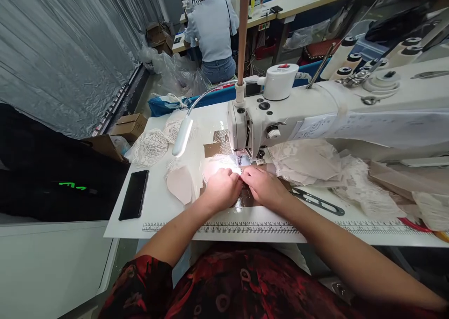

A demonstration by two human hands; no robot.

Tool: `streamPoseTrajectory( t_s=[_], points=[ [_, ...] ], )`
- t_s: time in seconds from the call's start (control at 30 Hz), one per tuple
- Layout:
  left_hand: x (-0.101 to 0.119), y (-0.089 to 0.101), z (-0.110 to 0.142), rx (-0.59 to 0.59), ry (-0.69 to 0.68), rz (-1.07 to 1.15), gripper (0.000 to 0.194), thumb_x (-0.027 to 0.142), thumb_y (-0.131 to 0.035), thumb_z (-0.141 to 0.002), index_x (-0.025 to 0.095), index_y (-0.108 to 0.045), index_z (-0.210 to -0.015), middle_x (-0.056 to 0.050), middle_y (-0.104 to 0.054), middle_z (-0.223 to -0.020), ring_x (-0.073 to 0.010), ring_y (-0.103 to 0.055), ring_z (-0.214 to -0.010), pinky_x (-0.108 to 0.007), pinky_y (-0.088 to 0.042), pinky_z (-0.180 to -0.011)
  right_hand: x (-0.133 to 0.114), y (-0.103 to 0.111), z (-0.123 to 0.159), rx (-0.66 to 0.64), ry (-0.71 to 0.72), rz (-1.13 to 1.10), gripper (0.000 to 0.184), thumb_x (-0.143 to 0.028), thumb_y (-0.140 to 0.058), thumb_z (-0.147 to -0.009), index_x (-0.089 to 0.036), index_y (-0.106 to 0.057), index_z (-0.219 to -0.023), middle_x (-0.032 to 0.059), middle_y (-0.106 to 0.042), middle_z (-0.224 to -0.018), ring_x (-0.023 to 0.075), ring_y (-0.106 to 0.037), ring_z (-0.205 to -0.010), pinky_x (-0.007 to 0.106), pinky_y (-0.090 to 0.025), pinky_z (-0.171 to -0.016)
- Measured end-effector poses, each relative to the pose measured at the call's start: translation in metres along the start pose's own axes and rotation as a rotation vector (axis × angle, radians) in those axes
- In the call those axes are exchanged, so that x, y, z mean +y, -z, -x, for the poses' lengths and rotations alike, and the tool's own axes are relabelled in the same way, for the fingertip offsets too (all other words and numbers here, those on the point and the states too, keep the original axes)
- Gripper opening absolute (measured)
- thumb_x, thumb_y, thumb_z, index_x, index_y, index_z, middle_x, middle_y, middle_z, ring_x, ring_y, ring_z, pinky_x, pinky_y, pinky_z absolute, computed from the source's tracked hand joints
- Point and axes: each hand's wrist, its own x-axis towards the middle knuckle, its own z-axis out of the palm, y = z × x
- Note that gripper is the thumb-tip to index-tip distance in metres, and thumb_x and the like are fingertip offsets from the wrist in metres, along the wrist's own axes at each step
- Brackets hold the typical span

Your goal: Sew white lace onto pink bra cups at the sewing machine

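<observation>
Both hands are close together in front of the needle of a white sewing machine (242, 132). A pale fabric piece (214, 165), brightly lit by the lamp, lies under the machine's foot. My left hand (224, 188) has its fingers curled and pressed down on this fabric. My right hand (261, 184) pinches at the fabric's near edge, its fingertips almost touching the left ones. Just what lies between the fingertips is hidden by glare and the fingers. A beige cup-shaped piece (179, 184) rests left of my left hand.
White lace pieces (150, 148) and a black phone (133, 195) lie on the left. A lamp (183, 136) bends over the table. Fabric stacks (308, 162) and a dark slotted plate (319, 202) lie right. A ruler strip (228, 228) edges the table. A person (212, 33) sits beyond.
</observation>
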Motion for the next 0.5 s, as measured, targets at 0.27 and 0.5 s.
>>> streamPoseTrajectory(
  t_s=[0.27, 0.5],
  points=[
    [-0.036, -0.011, -0.010, 0.135, -0.189, 0.134, 0.033, 0.025, -0.040, -0.095, 0.012, -0.065, -0.111, -0.017, -0.062, -0.121, -0.0250, -0.061, -0.093, -0.045, -0.048, -0.083, 0.000, -0.003, -0.001, 0.010, -0.025, 0.186, 0.030, -0.009, -0.040, -0.089, -0.016, -0.066, -0.101, 0.0115, -0.062, -0.098, 0.0226, -0.052, -0.085, 0.033, -0.038, -0.071],
    [-0.055, -0.023, -0.028, 0.160, -0.237, 0.113, 0.034, 0.029, -0.039, -0.096, 0.015, -0.065, -0.112, -0.015, -0.064, -0.119, -0.0245, -0.060, -0.099, -0.045, -0.052, -0.084, -0.002, -0.004, -0.011, 0.035, -0.113, 0.238, 0.033, -0.004, -0.042, -0.085, -0.016, -0.063, -0.107, 0.0099, -0.065, -0.096, 0.0205, -0.054, -0.082, 0.031, -0.036, -0.070]
  ],
)
